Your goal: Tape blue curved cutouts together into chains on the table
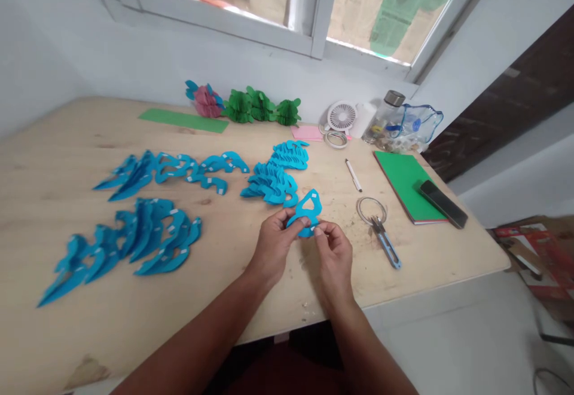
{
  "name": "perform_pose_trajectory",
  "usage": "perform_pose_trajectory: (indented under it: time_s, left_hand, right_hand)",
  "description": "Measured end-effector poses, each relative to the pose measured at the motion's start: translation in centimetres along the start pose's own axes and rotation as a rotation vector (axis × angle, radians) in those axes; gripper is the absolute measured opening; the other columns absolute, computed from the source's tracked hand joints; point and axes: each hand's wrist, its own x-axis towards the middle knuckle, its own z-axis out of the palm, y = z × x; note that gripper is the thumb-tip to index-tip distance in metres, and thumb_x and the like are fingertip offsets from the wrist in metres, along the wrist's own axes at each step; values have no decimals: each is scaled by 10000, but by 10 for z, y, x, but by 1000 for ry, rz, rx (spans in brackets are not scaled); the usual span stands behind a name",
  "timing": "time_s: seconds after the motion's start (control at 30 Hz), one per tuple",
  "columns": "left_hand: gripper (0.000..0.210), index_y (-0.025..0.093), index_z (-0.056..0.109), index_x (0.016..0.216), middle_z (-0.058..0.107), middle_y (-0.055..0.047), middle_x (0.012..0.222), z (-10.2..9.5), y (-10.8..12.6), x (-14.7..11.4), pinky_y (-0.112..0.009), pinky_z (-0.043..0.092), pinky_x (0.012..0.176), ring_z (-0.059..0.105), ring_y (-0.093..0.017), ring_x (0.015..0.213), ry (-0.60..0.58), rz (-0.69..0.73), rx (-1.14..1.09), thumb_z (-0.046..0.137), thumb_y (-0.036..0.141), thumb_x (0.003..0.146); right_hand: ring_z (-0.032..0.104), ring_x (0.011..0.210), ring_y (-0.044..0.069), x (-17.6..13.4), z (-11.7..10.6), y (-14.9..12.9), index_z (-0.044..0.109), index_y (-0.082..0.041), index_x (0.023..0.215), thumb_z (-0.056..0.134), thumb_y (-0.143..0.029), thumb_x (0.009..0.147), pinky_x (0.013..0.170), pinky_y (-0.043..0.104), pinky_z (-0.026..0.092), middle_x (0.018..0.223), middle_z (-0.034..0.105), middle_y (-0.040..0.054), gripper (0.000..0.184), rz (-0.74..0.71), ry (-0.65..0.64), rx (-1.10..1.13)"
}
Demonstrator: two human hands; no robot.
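Note:
Between my two hands is a blue paper cutout (315,202) with a hole through its middle and small white squares on it. My left hand (274,241) pinches its left edge, thumb on top. At its lower right, my right hand (334,253) has thumb and fingers closed at the edge, beside a white square. Just beyond my hands lie a bunch of folded blue cutouts (269,183) and a second stack (290,155). To the left are more folded blue pieces with white squares, one group nearer (152,233) and one farther (130,175).
Thread snips (386,244) and a metal ring (372,210) lie right of my hands, with a white pen (353,175) beyond. A phone (443,204) rests on green sheets (401,183). Along the wall stand green paper shapes (260,105), a small fan (341,116) and a bottle (386,114).

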Motion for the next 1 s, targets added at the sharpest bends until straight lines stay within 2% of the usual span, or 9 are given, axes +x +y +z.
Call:
perform_pose_trajectory:
  time_s: [0.4, 1.0]
  left_hand:
    - [173, 146, 643, 710, 663, 8, 679, 3, -1, -3, -226, 471, 631, 576, -112, 635, 11, 26, -44, 738, 198, 575]
    - [191, 141, 657, 741, 666, 10, 687, 6, 1, -7, -219, 479, 646, 589, -106, 634, -16, 39, -98, 736, 179, 571]
  right_hand:
    - [540, 702, 138, 4, 14, 4, 587, -161, 805, 586, -334, 766, 693, 274, 436, 767, 608, 6, 177, 1, 202, 54]
    - [528, 671, 130, 5, 20, 4, 565, -168, 768, 580, -370, 765, 669, 271, 438, 722, 583, -9, 202, -9, 251, 77]
